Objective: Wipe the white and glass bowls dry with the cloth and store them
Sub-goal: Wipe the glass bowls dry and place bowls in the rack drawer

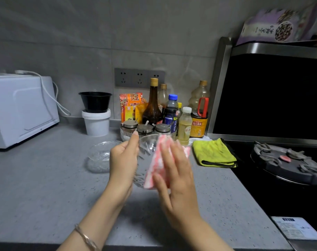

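Glass bowl [145, 156] is held up above the grey counter [45, 187], tilted on its side, the left hand [124, 160] gripping its left wall with curled fingers. On its right side the right hand [175, 171] presses a pink-and-white cloth [157, 163] against it with straight fingers. Left of the bowl a clear glass dish [99, 156] lies on the counter; right of it is a folded yellow cloth [213, 153]. Behind the bowl stand lidded jars [145, 128], then bottles [153, 104].

Far: grey tiled wall [154, 33] bearing dark socket strip [139, 77]. Near: speckled grey countertop [36, 187]. Far left: white microwave [21, 109]. Right: black hob [253, 187] beneath steel-edged hood [271, 95].
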Demonstrator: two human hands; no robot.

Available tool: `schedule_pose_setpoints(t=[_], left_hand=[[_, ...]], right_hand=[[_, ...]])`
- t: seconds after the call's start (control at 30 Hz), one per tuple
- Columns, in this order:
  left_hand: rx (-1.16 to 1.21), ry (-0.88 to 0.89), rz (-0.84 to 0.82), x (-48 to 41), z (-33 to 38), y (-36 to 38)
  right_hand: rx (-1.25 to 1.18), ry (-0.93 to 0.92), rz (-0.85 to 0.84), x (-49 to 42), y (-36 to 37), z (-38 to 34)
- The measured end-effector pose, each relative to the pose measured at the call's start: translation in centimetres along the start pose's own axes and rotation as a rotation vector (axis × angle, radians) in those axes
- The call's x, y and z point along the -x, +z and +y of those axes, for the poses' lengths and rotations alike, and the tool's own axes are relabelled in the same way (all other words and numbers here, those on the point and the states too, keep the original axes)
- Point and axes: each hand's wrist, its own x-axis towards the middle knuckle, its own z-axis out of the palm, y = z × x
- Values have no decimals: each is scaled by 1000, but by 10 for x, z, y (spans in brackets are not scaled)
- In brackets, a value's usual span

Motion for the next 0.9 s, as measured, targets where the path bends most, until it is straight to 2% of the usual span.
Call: schedule_pose_setpoints(t=[0.1, 0.17, 0.27, 0.43, 0.57, 0.63, 0.77, 0.9], left_hand=[[67, 0, -111, 2, -1, 7], [36, 7, -141, 5, -1, 9], [-1, 64, -122, 9, 2, 8], [109, 37, -46, 10, 2, 2], [257, -46, -13, 14, 0, 3], [302, -85, 7, 17, -1, 4], [154, -94, -78, 11, -2, -2], [-73, 52, -167, 5, 11, -9]], right_hand=[[150, -146, 23, -10, -1, -3], [124, -86, 50, -25, -8, -8], [-64, 120, 35, -42, -17, -8], [-657, 502, 10, -51, -24, 5], [-818, 877, 106, -40, -19, -2], [-824, 999, 137, -37, -17, -4], [-780, 1058, 166, -38, -19, -1], [-720, 951, 92, -49, -31, 0]])
